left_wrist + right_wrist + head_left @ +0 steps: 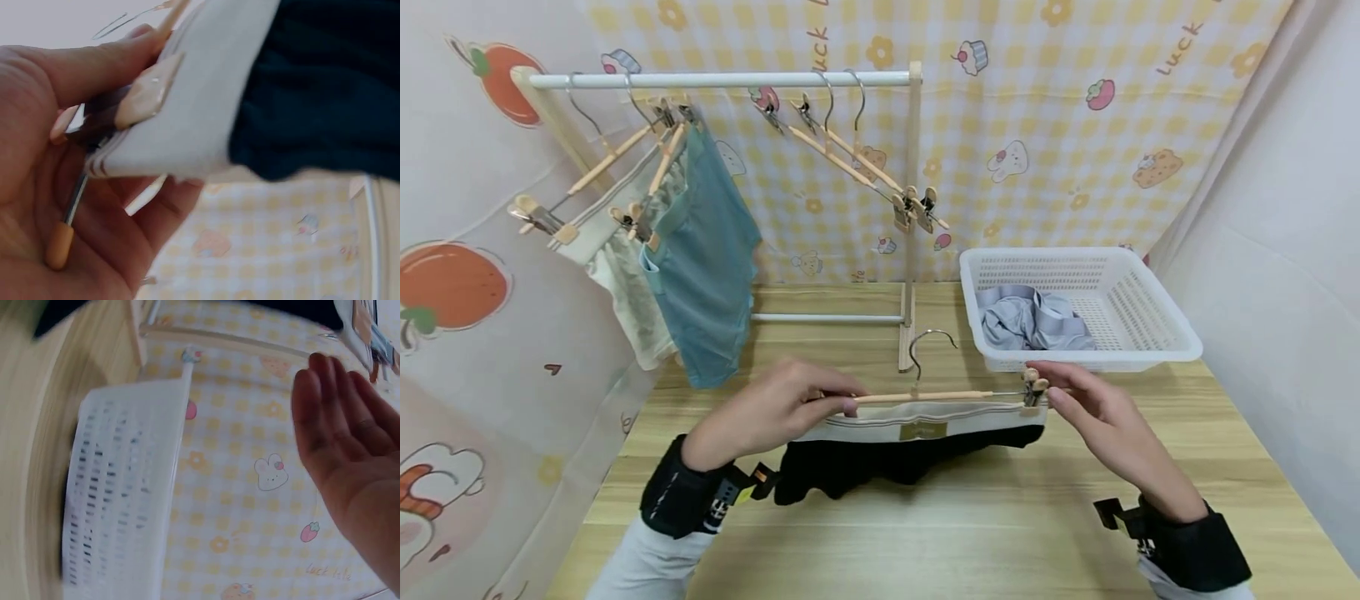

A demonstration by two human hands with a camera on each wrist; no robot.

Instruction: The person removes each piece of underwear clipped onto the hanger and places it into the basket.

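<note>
My left hand grips the left end of a wooden clip hanger, whose metal hook points up. From it hangs a pair of black underpants with a white waistband and a gold label. In the left wrist view a clip bites the waistband, between my thumb and fingers. The hanger's right clip holds the waistband's other end. Beside that clip is my right hand, its fingers extended and holding nothing in the right wrist view.
A rack at the back left carries blue underpants and a pale pair on hangers, plus two bare clip hangers. At the back right, a white basket contains grey crumpled fabric. A patterned curtain stands behind.
</note>
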